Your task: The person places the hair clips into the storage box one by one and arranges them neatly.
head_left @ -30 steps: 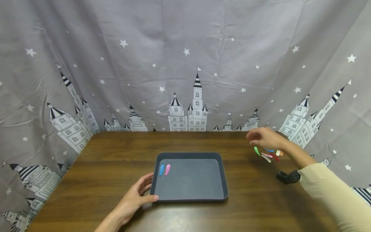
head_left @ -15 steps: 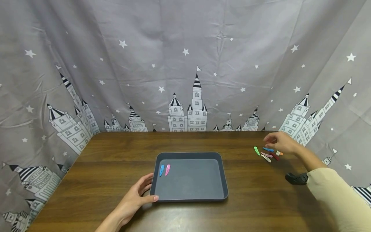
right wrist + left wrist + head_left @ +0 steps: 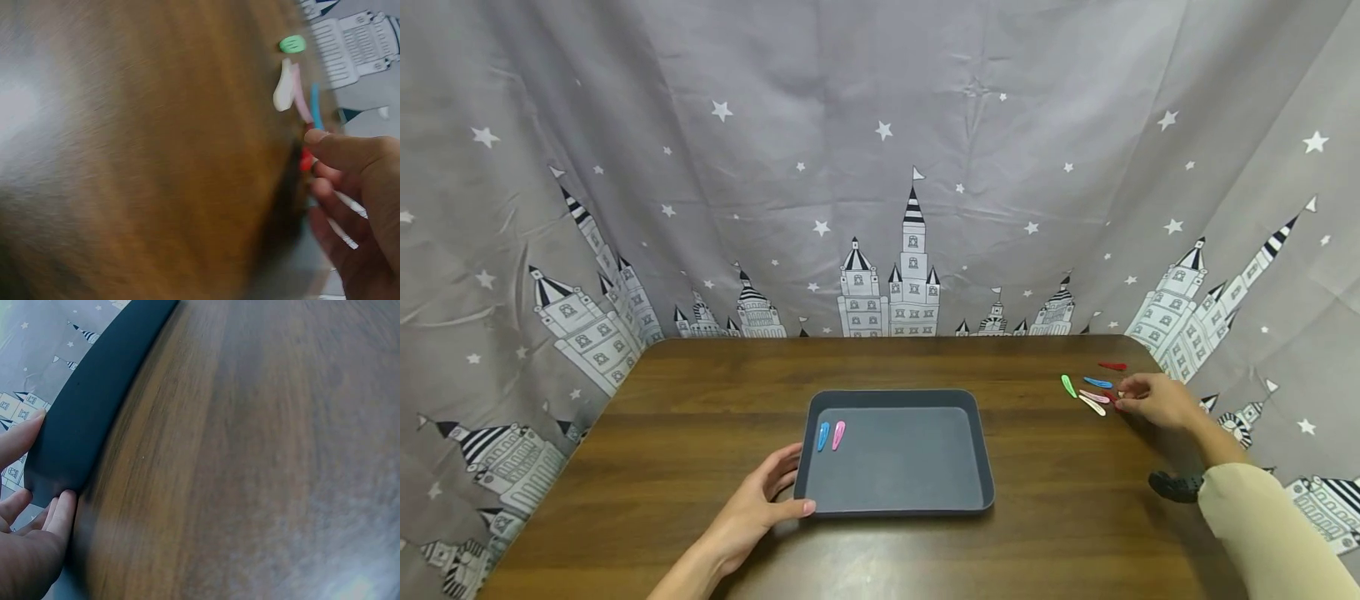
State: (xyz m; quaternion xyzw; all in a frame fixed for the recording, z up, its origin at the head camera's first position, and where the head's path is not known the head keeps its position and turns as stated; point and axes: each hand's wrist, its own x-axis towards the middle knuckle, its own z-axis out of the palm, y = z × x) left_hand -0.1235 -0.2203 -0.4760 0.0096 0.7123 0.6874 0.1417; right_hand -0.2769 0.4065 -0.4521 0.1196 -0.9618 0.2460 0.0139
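Observation:
The left hand [image 3: 747,510] grips the near left corner of a dark grey tray [image 3: 895,512], thumb at the rim and fingers along the outer wall. In the left wrist view the hand [image 3: 34,550] holds the tray's side [image 3: 87,394]. Inside the tray lie a blue clip [image 3: 823,436] and a pink clip [image 3: 838,436]. The right hand [image 3: 1165,404] is low over the clips at the right, covering some. Its thumb and fingertips stand apart beside a red clip [image 3: 306,159]; contact is unclear in the right wrist view, where the hand [image 3: 365,194] partly hides it.
Near the right hand lie a green clip [image 3: 1069,386], a blue clip [image 3: 1098,382], a pink clip [image 3: 1093,397], a cream clip [image 3: 1092,405] and another red clip [image 3: 1112,366]. A patterned grey curtain [image 3: 775,125] hangs behind the wooden table [image 3: 700,417].
The right hand has moved right and down to the clips, uncovering a red clip at the back and covering the orange one. The left hand keeps its hold on the tray.

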